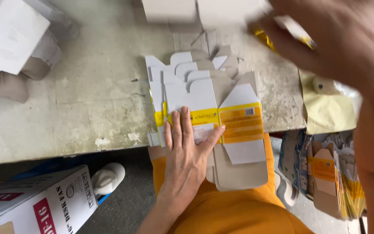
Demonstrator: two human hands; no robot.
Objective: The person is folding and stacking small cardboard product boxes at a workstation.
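Note:
My left hand (186,147) lies flat, fingers spread, on a fanned stack of flat white-and-yellow carton blanks (204,99) at the near edge of a worn grey table (87,108). The topmost blank (239,130) hangs over the edge above my orange-clad lap. My right hand (325,39) is raised close to the camera at the upper right, blurred; something yellow and white shows at its fingers, but I cannot tell whether it grips it.
Folded white boxes (9,39) stand at the table's far left and more (195,11) at the back. A yellowish sheet (325,110) lies at the right edge. A printed cardboard box (35,203) sits on the floor at left, and loose carton blanks (325,173) at right.

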